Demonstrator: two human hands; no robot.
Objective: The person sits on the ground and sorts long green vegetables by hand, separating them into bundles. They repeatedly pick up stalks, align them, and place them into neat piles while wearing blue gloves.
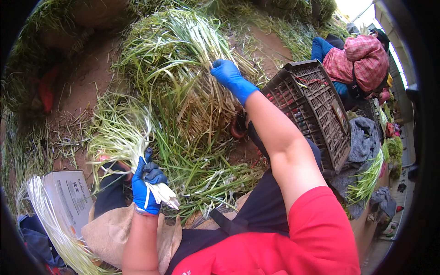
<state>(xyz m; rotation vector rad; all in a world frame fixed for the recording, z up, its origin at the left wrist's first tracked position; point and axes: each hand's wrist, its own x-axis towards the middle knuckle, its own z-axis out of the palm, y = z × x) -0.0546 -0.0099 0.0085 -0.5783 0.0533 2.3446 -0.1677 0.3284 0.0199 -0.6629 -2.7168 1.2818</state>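
My left hand (148, 185), in a blue glove, is closed around a bunch of peeled leafy stalks (129, 141), probably chives or green garlic. Their white stem ends point down toward my lap, and the pale green leaves fan out beyond the fist. My right hand (227, 77), gloved in blue too, reaches forward to a large heap of uncleaned stalks (165, 62). Its fingers are curled on stalks near their brownish root ends; the fingertips are partly hidden.
At right stands a brown plastic crate (309, 110). A seated person in a checked shirt (366, 63) is beyond it. Left of my knee is a cardboard box (68, 199) bearing writing, with a bundle of white stalks (55, 223) against it. Loose leaves (213, 185) cover the ground before me.
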